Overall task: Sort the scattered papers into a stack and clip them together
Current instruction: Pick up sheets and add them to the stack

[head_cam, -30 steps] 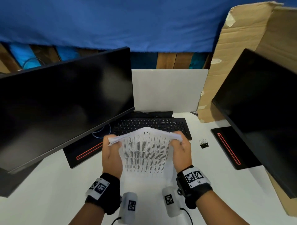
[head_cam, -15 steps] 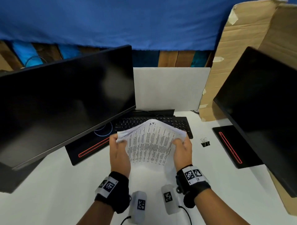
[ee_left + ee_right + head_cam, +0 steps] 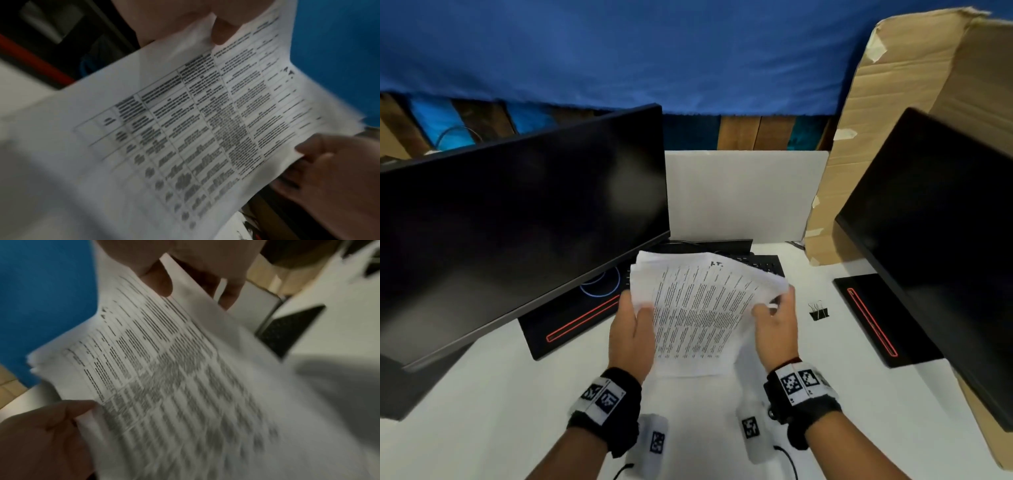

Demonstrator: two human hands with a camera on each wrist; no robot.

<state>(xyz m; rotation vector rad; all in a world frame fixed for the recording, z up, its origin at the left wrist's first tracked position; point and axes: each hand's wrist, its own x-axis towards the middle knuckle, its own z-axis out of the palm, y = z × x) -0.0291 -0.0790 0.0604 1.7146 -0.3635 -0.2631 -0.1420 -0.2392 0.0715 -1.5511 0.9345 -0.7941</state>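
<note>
Left hand and right hand each pinch a side edge of the papers, raised above the desk for squaring; binder clip lies just right.

**Print blurred, keyboard mostly covered**

The print on the papers is too smeared to read in both wrist views. The sheets cover most of the keyboard at the far side. The left monitor and right monitor are each cut off by the frame edges. The binder clip at right shows little detail.
</note>
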